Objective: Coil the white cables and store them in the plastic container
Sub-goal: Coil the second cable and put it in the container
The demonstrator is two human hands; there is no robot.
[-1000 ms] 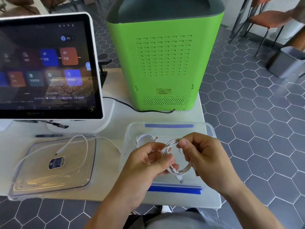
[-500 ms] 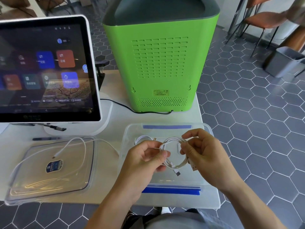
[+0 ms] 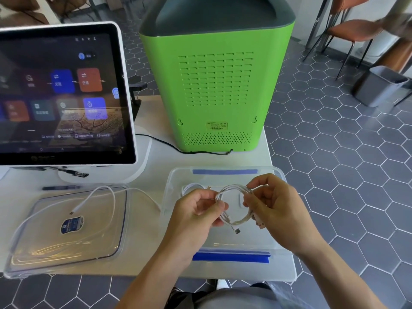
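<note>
I hold a coiled white cable (image 3: 234, 188) over the clear plastic container (image 3: 276, 172). My left hand (image 3: 196, 210) pinches the coil's left side and my right hand (image 3: 274, 206) grips its right side. One plug dangles below the coil. A second white cable (image 3: 192, 187) lies coiled inside the container, partly hidden behind my left hand. A third, loose white cable (image 3: 107, 192) trails across the clear lid (image 3: 66, 248) on the left and runs toward the container.
A large touchscreen (image 3: 62, 94) stands at the back left, with a pen (image 3: 60, 187) in front of it. A green machine (image 3: 214, 85) with a black cord stands behind the container. A grey bin (image 3: 379, 85) and chairs are on the floor at right.
The coil has been turned more open and flat between my hands, and the hands have shifted slightly apart. The view has tilted down a little.
</note>
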